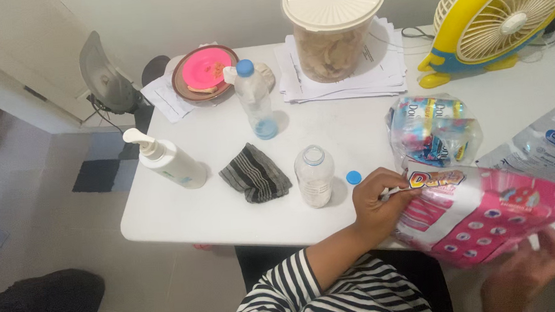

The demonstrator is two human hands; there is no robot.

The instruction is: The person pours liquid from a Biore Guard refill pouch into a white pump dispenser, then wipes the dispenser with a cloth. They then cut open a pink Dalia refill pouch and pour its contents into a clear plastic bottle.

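right hand (525,275): 1, low at frame edge, blurred, under the pink pack's near edge; fingers look loosely curled, real grip can't be told.
left hand (379,201): 1, fingers bunched, pinching the white top edge of the pink pack; striped sleeve behind the wrist.
pink pack (479,212): 1, pink-and-white plastic packet, held between both hands, just right of the left hand, hanging over the table's near edge.
blue cap (353,177): 1, loose on the table (186,210), just beyond-left of the left hand, not touching it.
open bottle (314,176): 1, clear plastic, uncapped, upright, just left of the left hand beside the cap.
striped cloth (255,174): 1, grey, crumpled, further left of the open bottle.
pump bottle (165,161): 1, white, well left of the left hand.
candy bag (432,130): 1, clear bag of small wrapped packets, just beyond the pink pack.
clear pack (539,144): 1, see-through, right of candy bag, partly cut off.
capped bottle (254,99): 1, blue cap on; bottles total 2 plus pump.
pink plate (205,70): 1, far left, food bits on it.
lidded tub (334,29): 1, cream lid, on a paper stack (386,76), far.
yellow fan (496,25): 1, far right.
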